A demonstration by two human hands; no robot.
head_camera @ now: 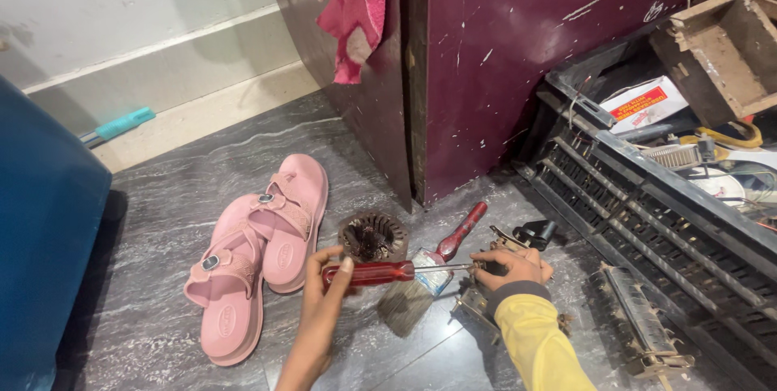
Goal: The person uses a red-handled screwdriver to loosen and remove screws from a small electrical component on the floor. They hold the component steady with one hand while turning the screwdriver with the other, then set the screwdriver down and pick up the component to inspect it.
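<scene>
While the left hand point(324, 294) holds a red-handled screwdriver point(368, 273), the right hand point(511, 265) steadies a metal part point(477, 298).

I take the stator core point(372, 236) on the floor point(162, 221) as my landmark. Sandals point(257, 249) lie just left of it. Cabinet point(518, 59) stands behind it. Paintbrush point(433, 274) lies right of it. Screwdriver point(380, 273) runs crosswise just before it. Metal frame point(486, 298) sits further right, grille point(647, 213) beyond that.

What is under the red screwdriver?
Under the red screwdriver lies a paintbrush on the grey floor. Its bristles and red handle show; the screwdriver's shaft crosses its metal band, hiding a thin strip.
</scene>
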